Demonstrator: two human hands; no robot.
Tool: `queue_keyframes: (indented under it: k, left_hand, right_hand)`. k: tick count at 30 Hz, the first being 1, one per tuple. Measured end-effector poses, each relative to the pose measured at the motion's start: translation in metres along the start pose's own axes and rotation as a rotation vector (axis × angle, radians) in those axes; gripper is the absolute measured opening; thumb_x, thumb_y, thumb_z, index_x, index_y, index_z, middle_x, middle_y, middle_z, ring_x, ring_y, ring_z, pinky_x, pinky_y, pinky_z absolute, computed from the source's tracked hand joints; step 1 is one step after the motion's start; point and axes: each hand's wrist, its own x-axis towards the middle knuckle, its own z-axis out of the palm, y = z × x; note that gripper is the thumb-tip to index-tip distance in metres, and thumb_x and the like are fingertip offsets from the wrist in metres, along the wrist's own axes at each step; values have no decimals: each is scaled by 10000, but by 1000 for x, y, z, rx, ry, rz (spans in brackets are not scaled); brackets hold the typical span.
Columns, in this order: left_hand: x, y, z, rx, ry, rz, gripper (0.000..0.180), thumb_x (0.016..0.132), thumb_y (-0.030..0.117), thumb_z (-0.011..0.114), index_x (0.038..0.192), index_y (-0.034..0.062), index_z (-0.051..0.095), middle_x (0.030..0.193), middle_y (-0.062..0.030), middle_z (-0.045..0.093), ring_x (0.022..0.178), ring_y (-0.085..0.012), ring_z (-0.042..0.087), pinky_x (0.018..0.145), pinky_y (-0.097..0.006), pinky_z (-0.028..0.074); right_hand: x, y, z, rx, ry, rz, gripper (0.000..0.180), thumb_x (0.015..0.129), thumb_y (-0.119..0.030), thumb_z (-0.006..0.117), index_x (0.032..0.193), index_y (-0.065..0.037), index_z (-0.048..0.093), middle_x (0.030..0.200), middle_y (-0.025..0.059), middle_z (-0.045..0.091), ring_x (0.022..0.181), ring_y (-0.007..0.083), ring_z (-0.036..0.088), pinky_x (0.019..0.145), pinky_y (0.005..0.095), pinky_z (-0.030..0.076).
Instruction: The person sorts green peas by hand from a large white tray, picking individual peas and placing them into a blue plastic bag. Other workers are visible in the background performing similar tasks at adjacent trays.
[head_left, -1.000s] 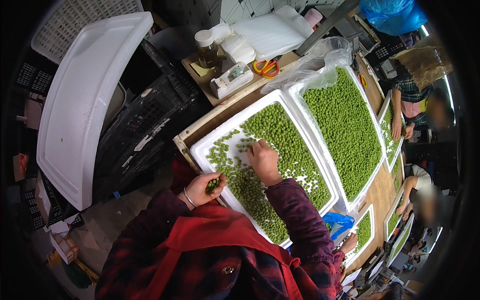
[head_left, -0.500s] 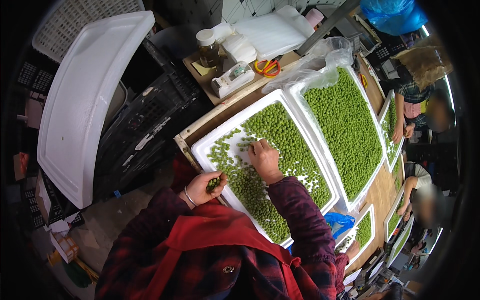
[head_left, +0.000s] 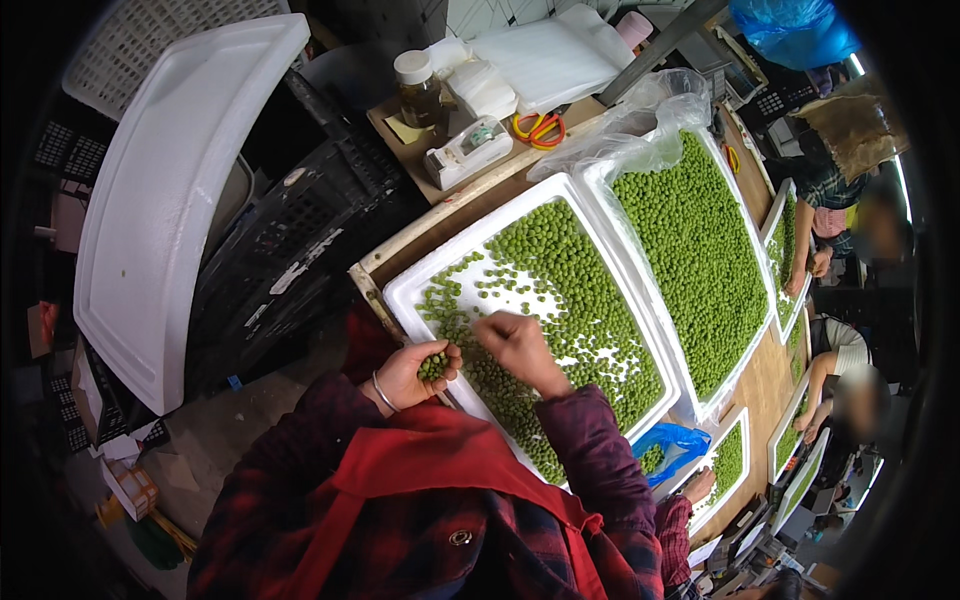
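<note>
Green peas (head_left: 545, 240) lie loose in a white foam tray (head_left: 408, 290) in front of me, dense on the far side and near edge, with bare white patches between. My left hand (head_left: 410, 375) is cupped around a small handful of peas (head_left: 435, 367) at the tray's near left edge. Over the tray, close to the left hand, is my right hand (head_left: 517, 345), a little blurred, its fingers curled together. Whatever may be between those fingertips is hidden.
A fuller foam tray of peas (head_left: 690, 270), partly under clear plastic, adjoins on the right. Beyond the table's far edge are scissors (head_left: 540, 130), a tape dispenser (head_left: 468, 152) and a jar (head_left: 417, 90). Black crates (head_left: 300, 240) stand left. Co-workers' hands (head_left: 700, 487) work at other trays.
My right hand has moved from the peas toward me and left, closer to my left hand. A co-worker's hand at the lower right shifted slightly, and a blue bag there shows more.
</note>
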Motion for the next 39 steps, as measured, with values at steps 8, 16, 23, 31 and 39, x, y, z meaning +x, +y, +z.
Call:
queue_keyframes:
  k: [8, 16, 23, 31, 39]
  left_hand:
    - [-11, 6, -3, 17, -133, -17, 212, 935, 216, 442, 889, 33, 538, 815, -51, 494, 592, -109, 445, 483, -207, 355]
    - [-17, 6, -4, 42, -134, 19, 204, 933, 205, 442, 891, 30, 540, 817, -51, 497, 593, -101, 443, 483, -204, 356]
    - [-22, 10, -14, 33, -141, 47, 217, 936, 216, 437, 898, 26, 533, 801, -45, 487, 585, -99, 439, 479, -205, 358]
    - [-22, 12, -21, -10, -145, 59, 192, 918, 202, 482, 884, 29, 558, 794, -44, 535, 578, -106, 466, 486, -211, 359]
    - [-22, 12, -20, 18, -116, 76, 212, 940, 221, 447, 900, 34, 539, 790, -38, 490, 568, -97, 446, 475, -205, 372]
  right_hand:
    - [10, 45, 3, -504, 101, 10, 120, 735, -147, 612, 802, -54, 647, 720, 139, 632, 674, 330, 620, 621, 418, 495]
    - [23, 32, 12, -750, -43, 133, 166, 696, -172, 622, 818, -66, 661, 741, 137, 643, 714, 323, 628, 656, 407, 503]
    - [18, 25, 0, -620, -80, 209, 138, 697, -159, 614, 802, -89, 670, 760, 151, 644, 750, 325, 626, 682, 409, 507]
    - [2, 29, -9, -403, -75, 89, 114, 725, -167, 618, 772, -76, 667, 759, 121, 646, 713, 318, 622, 642, 386, 501]
    - [14, 40, 6, -612, 45, -83, 112, 718, -120, 629, 802, -48, 620, 775, 118, 595, 649, 322, 594, 607, 405, 486]
